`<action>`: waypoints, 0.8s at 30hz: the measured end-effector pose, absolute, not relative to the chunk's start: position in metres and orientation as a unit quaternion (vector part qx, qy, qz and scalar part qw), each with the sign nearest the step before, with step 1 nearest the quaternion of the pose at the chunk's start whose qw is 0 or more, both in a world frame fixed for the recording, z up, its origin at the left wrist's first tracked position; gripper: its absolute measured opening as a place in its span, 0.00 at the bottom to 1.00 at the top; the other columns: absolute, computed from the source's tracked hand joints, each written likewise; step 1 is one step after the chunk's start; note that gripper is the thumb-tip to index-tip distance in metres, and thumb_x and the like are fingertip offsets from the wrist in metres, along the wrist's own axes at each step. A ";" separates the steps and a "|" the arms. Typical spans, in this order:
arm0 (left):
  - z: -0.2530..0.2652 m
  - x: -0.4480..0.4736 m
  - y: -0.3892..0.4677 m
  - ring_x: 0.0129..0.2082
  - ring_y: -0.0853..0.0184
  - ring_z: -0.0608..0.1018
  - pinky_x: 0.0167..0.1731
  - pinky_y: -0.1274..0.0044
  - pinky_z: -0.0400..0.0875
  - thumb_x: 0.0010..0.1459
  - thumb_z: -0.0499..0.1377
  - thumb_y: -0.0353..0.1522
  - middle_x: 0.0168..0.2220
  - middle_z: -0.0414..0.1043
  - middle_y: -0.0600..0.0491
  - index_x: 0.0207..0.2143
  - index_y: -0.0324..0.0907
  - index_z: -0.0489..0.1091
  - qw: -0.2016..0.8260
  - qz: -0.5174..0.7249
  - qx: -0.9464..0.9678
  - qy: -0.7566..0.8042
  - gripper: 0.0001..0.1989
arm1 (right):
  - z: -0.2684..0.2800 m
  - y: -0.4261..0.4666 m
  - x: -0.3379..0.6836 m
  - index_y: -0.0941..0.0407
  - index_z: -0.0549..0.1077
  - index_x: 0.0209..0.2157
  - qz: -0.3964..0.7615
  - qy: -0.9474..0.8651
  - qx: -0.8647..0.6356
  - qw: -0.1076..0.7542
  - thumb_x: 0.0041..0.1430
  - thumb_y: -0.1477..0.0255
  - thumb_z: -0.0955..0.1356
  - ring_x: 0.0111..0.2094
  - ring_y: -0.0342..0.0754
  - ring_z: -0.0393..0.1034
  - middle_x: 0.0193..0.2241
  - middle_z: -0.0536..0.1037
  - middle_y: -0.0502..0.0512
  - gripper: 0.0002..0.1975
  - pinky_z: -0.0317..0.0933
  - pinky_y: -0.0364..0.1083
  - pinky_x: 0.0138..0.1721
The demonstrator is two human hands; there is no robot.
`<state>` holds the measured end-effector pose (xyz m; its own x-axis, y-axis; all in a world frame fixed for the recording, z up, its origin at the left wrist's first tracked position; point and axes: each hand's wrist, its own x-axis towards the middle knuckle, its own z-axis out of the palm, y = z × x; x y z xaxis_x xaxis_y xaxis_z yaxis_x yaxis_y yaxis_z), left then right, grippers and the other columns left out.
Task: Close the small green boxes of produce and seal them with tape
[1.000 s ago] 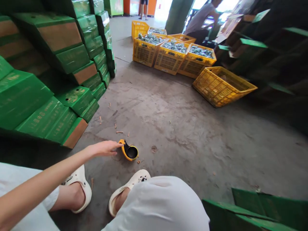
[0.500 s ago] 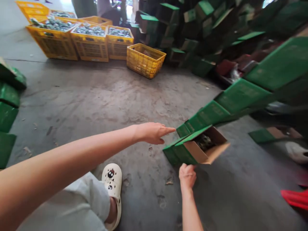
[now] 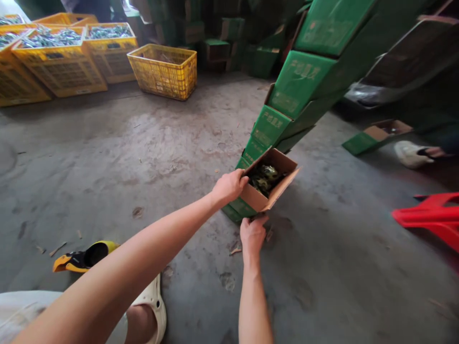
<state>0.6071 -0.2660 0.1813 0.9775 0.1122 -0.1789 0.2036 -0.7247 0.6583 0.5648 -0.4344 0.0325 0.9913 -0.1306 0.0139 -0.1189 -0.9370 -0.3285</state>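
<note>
A green cardboard box (image 3: pixel 284 189) with brown inner flaps stands open at the top, near the base of a stack of green boxes. Inside it lie small shiny wrapped packets (image 3: pixel 266 179), greenish and silvery. My left hand (image 3: pixel 231 186) grips the box's left upper edge, thumb over the rim and fingers partly hidden. Just below the near corner, my right hand (image 3: pixel 253 234) is curled against the box's lower side, its fingertips partly hidden beneath the cardboard.
The leaning stack of green boxes (image 3: pixel 303 79) rises behind the open box. Yellow crates (image 3: pixel 60 71) with packets line the back left, beside another yellow crate (image 3: pixel 163 71). A red plastic object (image 3: pixel 430 217) and a person's shoe (image 3: pixel 410 154) are at right. A yellow-black tool (image 3: pixel 84 258) lies on the floor.
My left hand has come from pointing above the floor onto the box's edge. My right hand stays at the box's near underside. The view has swung to the right.
</note>
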 end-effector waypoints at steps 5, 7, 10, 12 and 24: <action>0.173 0.597 -0.262 0.46 0.58 0.83 0.44 0.73 0.72 0.75 0.45 0.38 0.44 0.81 0.45 0.47 0.44 0.73 0.271 -0.032 0.957 0.101 0.18 | 0.037 -0.436 0.565 0.63 0.77 0.39 0.032 0.048 -0.984 0.168 0.66 0.76 0.60 0.27 0.52 0.75 0.29 0.81 0.67 0.14 0.53 0.45 0.28; 0.172 0.585 -0.252 0.43 0.58 0.83 0.42 0.74 0.71 0.75 0.45 0.38 0.41 0.81 0.44 0.47 0.44 0.72 0.245 -0.032 0.965 0.094 0.17 | 0.034 -0.433 0.553 0.63 0.77 0.38 0.024 0.018 -0.986 0.164 0.66 0.75 0.60 0.26 0.50 0.73 0.27 0.81 0.66 0.14 0.51 0.45 0.27; 0.174 0.558 -0.217 0.39 0.58 0.83 0.37 0.74 0.69 0.74 0.45 0.37 0.37 0.80 0.44 0.46 0.43 0.71 0.208 -0.045 0.974 0.074 0.16 | 0.024 -0.413 0.521 0.62 0.77 0.35 0.007 -0.049 -0.981 0.190 0.67 0.75 0.59 0.25 0.49 0.73 0.26 0.80 0.63 0.15 0.50 0.44 0.26; 0.177 0.534 -0.182 0.36 0.59 0.82 0.35 0.75 0.67 0.73 0.46 0.36 0.34 0.79 0.45 0.42 0.43 0.70 0.188 -0.052 0.979 0.060 0.14 | 0.017 -0.388 0.494 0.60 0.76 0.34 0.010 -0.106 -0.970 0.220 0.68 0.74 0.58 0.25 0.48 0.74 0.27 0.80 0.62 0.16 0.51 0.44 0.26; 0.193 0.328 0.009 0.30 0.60 0.81 0.28 0.76 0.70 0.63 0.49 0.45 0.26 0.76 0.54 0.32 0.48 0.62 0.239 -0.036 0.918 0.314 0.13 | 0.034 -0.183 0.427 0.63 0.74 0.49 0.234 -0.319 -0.886 0.241 0.69 0.80 0.61 0.40 0.57 0.83 0.38 0.85 0.67 0.13 0.69 0.46 0.39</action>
